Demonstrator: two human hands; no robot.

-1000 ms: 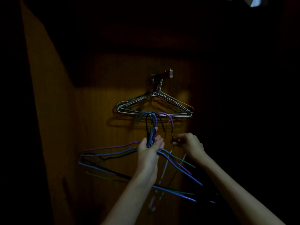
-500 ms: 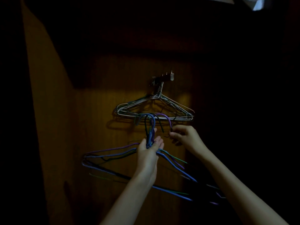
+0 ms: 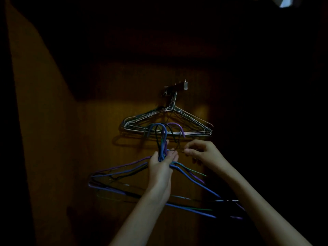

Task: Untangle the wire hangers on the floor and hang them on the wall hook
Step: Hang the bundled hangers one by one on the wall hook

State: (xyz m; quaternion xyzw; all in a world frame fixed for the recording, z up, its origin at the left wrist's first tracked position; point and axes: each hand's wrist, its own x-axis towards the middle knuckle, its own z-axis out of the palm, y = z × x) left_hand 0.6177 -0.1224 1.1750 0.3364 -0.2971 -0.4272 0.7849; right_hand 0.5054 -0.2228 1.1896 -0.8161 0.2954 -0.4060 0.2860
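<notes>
**Against the wooden wall, below the hook: a bundle of coloured hangers held up**

Against the dim wooden wall (image 3: 124, 96), a small metal wall hook (image 3: 177, 86) carries a set of pale wire hangers (image 3: 168, 128) that hang flat by their twisted necks, lit by a patch of yellow light. Just below them, the left hand (image 3: 162, 167) holds a bunch of coloured wire hangers (image 3: 193, 181), blue, purple and green, with its grip clamped round their gathered necks. Their curved hook ends rise above the fingers and overlap the bottom bar of the pale hangers; whether they touch that bar cannot be told in the low light. The bodies of the coloured hangers spread out beneath the hand to both sides, crossing one another, and their lower bars pass behind both forearms.

The right hand (image 3: 204, 153) is just beside the left, at about the same height, with its fingers curled and its thumb and forefinger drawn together at a thin dark wire that trails from the hook ends. The light is too poor to be sure the wire is actually pinched between them. Everything around the lit patch is in deep shadow, apart from a pale scrap (image 3: 285, 2) at the upper right corner of the view.
</notes>
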